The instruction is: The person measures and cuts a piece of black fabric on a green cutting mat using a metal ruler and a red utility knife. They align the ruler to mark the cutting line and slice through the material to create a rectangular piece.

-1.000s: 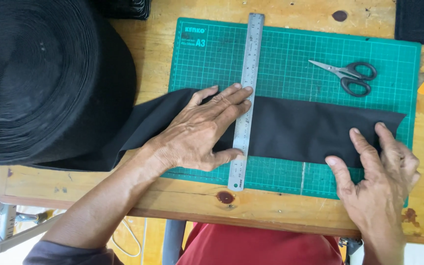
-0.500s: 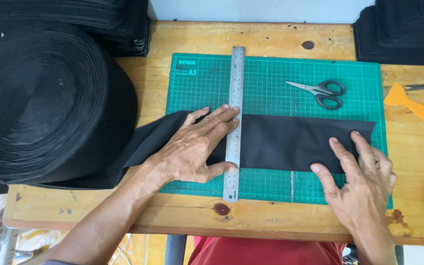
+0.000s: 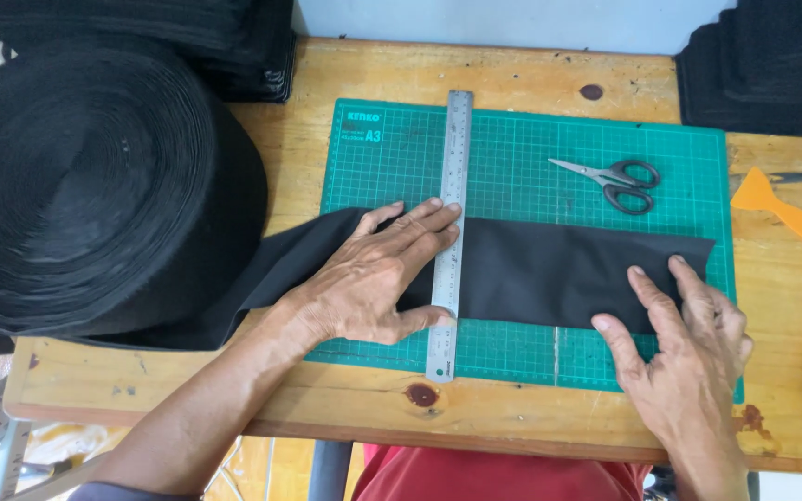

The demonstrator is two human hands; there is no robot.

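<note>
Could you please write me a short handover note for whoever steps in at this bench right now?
Left hand: flat, open, pressing the steel ruler across the black fabric strip.
Right hand: open, fingertips holding the strip's free end flat near the right edge of the green cutting mat.
The strip runs from the large black fabric roll on the left, across the mat.
The grey-handled scissors lie untouched on the mat, above the strip.
Done: strip laid flat, ruler set crosswise.
Left: no cut is visible at the ruler; the strip is in one piece.
</note>
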